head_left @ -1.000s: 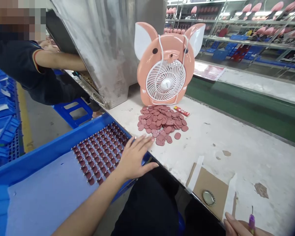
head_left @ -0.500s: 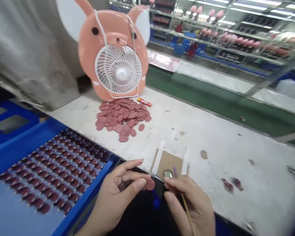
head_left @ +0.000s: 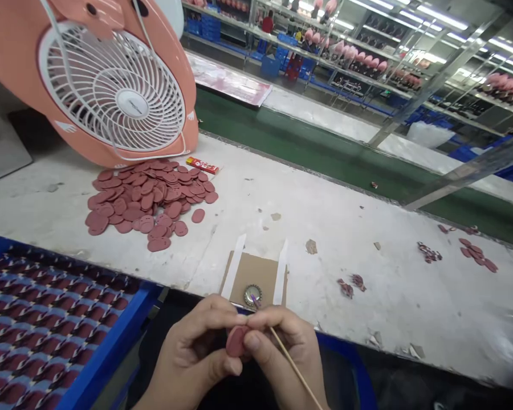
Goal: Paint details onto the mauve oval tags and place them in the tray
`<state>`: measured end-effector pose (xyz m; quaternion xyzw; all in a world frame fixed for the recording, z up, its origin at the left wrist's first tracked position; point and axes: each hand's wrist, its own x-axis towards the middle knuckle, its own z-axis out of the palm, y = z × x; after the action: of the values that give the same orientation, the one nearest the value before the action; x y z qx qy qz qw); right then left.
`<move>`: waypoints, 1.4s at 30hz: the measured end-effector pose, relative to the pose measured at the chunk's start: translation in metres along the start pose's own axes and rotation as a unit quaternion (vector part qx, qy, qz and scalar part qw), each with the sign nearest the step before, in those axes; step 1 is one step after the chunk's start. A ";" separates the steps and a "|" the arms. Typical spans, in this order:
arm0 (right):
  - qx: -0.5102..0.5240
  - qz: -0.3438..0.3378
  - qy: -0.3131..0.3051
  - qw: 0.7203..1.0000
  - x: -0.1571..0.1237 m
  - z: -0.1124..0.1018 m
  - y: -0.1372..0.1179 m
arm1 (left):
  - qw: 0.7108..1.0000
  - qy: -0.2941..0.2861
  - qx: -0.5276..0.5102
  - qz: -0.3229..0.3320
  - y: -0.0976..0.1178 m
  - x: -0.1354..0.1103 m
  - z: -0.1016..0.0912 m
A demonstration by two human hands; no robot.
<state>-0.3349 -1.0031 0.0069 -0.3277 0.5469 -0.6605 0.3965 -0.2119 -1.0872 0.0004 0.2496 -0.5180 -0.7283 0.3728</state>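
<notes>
Left hand (head_left: 192,350) was recorded as curled nearly closed, with a flat reddish-pink oval disc (head_left: 236,341) pinched between thumb and fingers just beyond the tabletop edge. Right hand (head_left: 293,347) was also nearly closed, with its fingers (head_left: 260,322) against the disc's upper right side. A thin wooden stick (head_left: 297,370) was held in this hand, angled with its lower end toward the bottom of the view. Its purple tip (head_left: 253,298) was positioned at a ridged metal bottle cap (head_left: 252,296); whether contact was made could not be determined. The cap was seen resting on a brown cardboard square (head_left: 254,279), flanked by 2 white paper strips (head_left: 234,265). A loose pile of similar discs (head_left: 147,199) was noted on the tabletop (head_left: 325,228), up and to the left of the hands, with 1 separate disc (head_left: 198,216) just beside it. A small red-and-yellow packet (head_left: 202,165) was found between the pile and a pink pig-shaped fan (head_left: 111,91), which was tilted at the upper left. A blue tray (head_left: 115,336) was observed at the lower left, carrying dark red pieces (head_left: 47,336) in rows. Small reddish scraps (head_left: 476,254) were scattered across the tabletop to the right.
</notes>
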 end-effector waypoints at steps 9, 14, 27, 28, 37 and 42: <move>-0.289 -0.194 -0.034 0.937 0.014 -0.050 0.000 | 0.973 0.096 -0.123 -0.173 -0.014 -0.010 -0.005; -0.365 -0.248 -0.043 0.896 0.021 -0.048 0.009 | 0.944 0.087 -0.205 -0.243 -0.018 -0.008 -0.004; -0.232 -0.280 -0.001 0.932 0.003 -0.030 -0.018 | 0.949 0.077 -0.186 -0.241 -0.012 -0.006 0.006; -0.221 -0.284 0.000 0.933 0.002 -0.025 -0.021 | 0.949 0.082 -0.180 -0.245 -0.010 -0.006 0.008; -0.236 -0.288 -0.014 0.928 0.007 -0.009 -0.031 | 0.953 0.064 -0.168 -0.244 -0.012 -0.011 0.009; -0.273 -0.287 -0.039 0.917 0.005 -0.011 -0.023 | 0.957 0.061 -0.168 -0.230 -0.014 -0.010 0.009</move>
<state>-0.3504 -1.0000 0.0272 -0.5917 0.5726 -0.5576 0.1058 -0.2165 -1.0721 -0.0100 0.3401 -0.2930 -0.8542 0.2625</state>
